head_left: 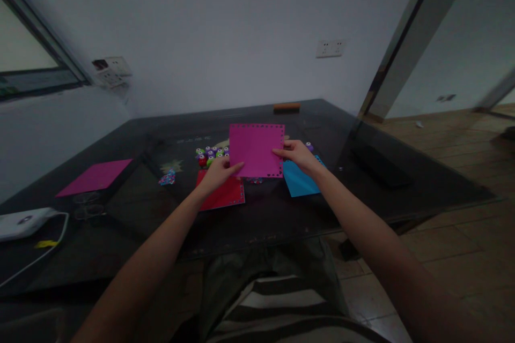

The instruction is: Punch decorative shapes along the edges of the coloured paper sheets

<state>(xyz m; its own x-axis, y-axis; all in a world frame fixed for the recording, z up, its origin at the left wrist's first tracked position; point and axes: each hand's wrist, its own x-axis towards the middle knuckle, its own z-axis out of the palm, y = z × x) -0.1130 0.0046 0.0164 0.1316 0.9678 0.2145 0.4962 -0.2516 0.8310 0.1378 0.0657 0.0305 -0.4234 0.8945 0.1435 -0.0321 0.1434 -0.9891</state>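
A pink square sheet of card, with small holes or shapes punched along its top, right and part of its lower edge, is held up in front of me. My left hand pinches its lower left corner, thumb on the near face. At its right edge my right hand grips it the same way. Below my left hand lies a red card with a similar punched border. A blue card rests under my right wrist. Behind the pink card sit several green, purple and red eye-topped pieces, partly hidden.
Another pink card lies at the left, near a pair of glasses. A heap of small coloured bits is left of the red card. A white power strip with a cord, a brown bar and a dark flat object are on the black table.
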